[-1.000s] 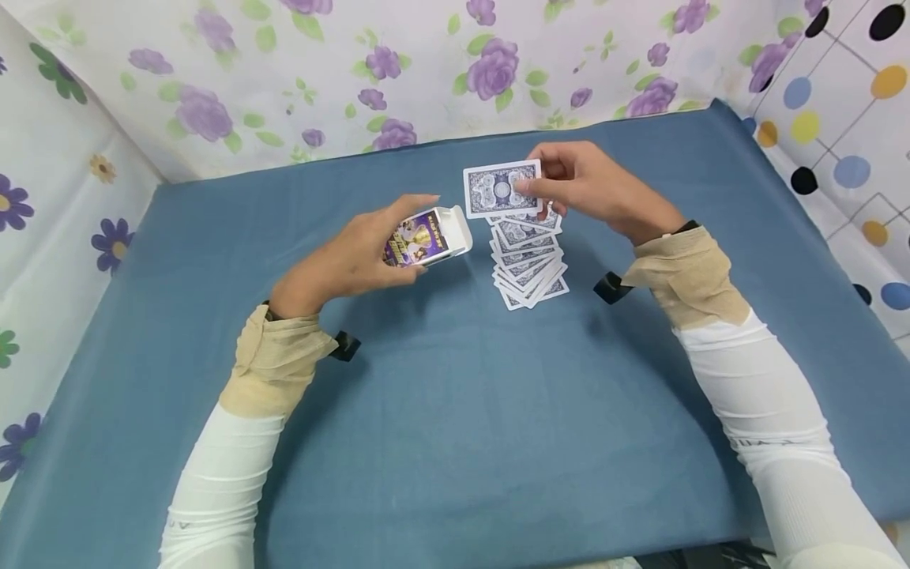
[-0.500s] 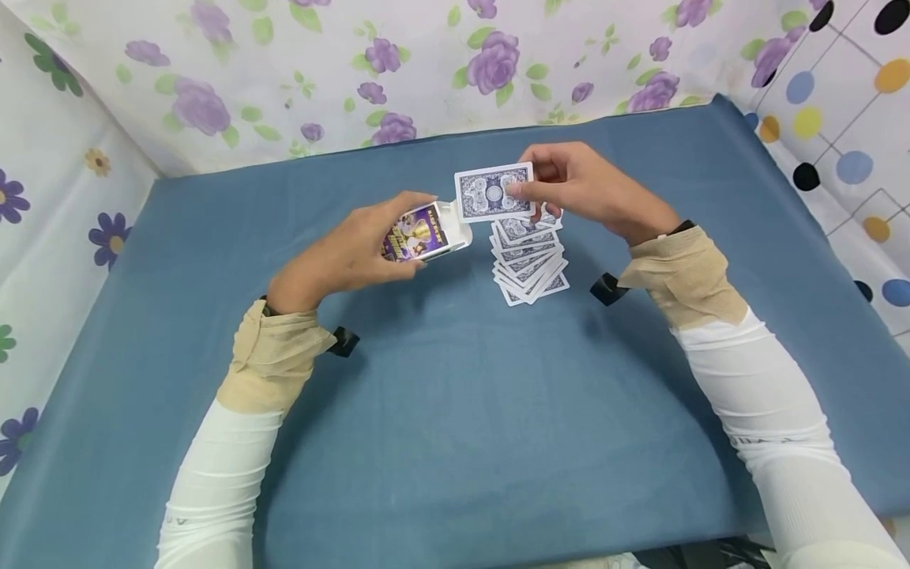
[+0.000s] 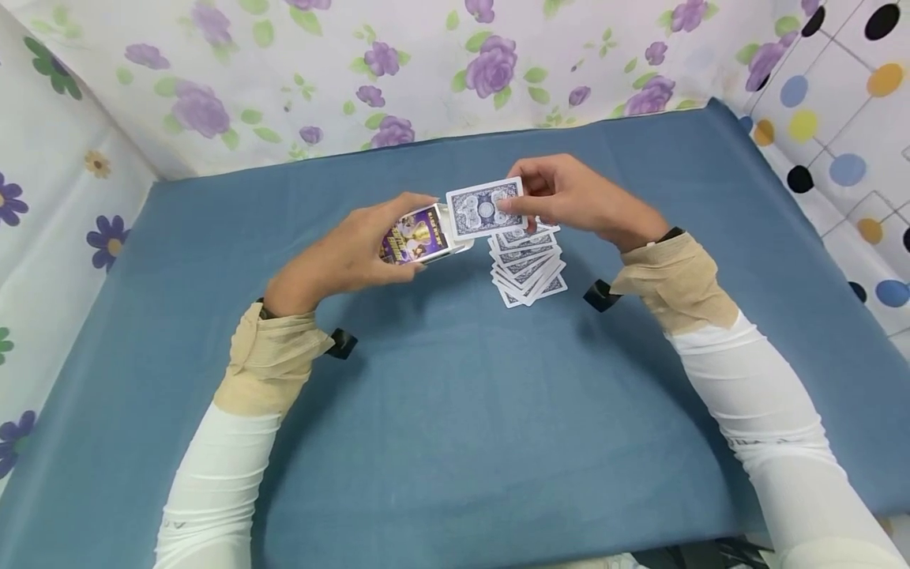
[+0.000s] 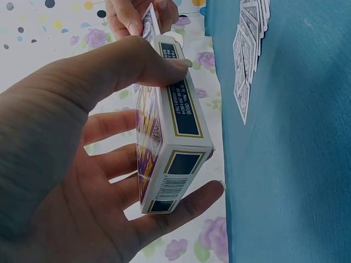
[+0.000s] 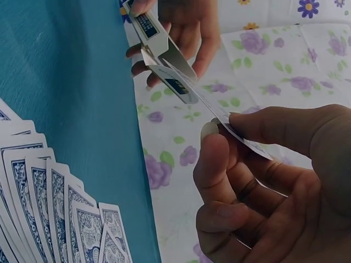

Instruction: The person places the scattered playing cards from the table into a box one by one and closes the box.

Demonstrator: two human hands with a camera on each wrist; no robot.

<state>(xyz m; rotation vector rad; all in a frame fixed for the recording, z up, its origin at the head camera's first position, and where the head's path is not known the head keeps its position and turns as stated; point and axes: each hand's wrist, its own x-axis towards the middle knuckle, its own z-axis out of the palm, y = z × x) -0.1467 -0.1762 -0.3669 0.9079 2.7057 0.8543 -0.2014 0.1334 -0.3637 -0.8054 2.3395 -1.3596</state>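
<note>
Playing card [image 3: 472, 212] lies pinched between the fingers [image 5: 211, 161] of the right hand [image 3: 574, 197]

Compared with one second ago, the person's right hand [image 3: 569, 194] has come nearer to the box [image 3: 415, 235], and also a little toward the person's body. The card [image 3: 468, 219] in its fingers now overlaps more of the box's open end, and it is tilted more, closer to the box's own slant.
</note>
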